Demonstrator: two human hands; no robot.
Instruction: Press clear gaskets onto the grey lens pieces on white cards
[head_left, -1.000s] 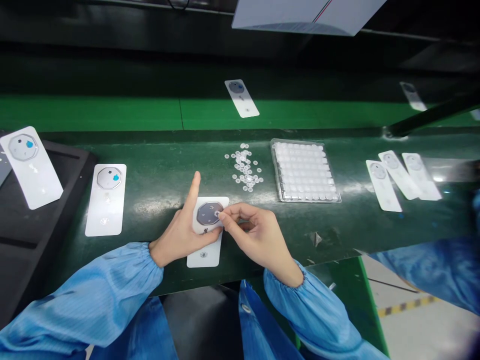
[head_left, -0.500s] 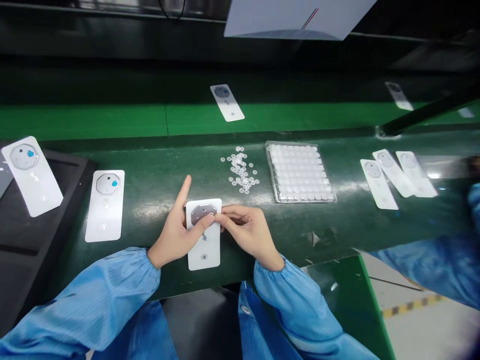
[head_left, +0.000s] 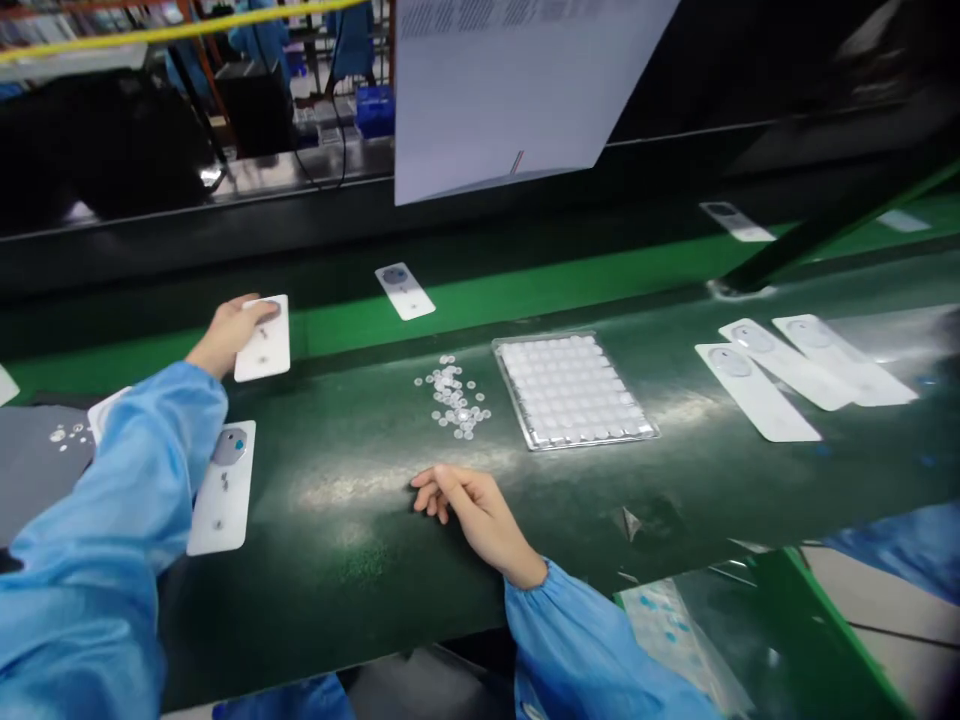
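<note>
The left hand [head_left: 234,335] grips one white panel [head_left: 268,352] at the bench edge [head_left: 337,363]. The released right hand [head_left: 474,515] has room leftward.

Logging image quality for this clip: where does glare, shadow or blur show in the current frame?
Head view: glare streaks the green bench left of the right hand and right of the clear tray; same head view, the upper right is dark, the blue sleeve at the right edge is blurred, and marks on the card in the left hand are too soft to read.
</note>
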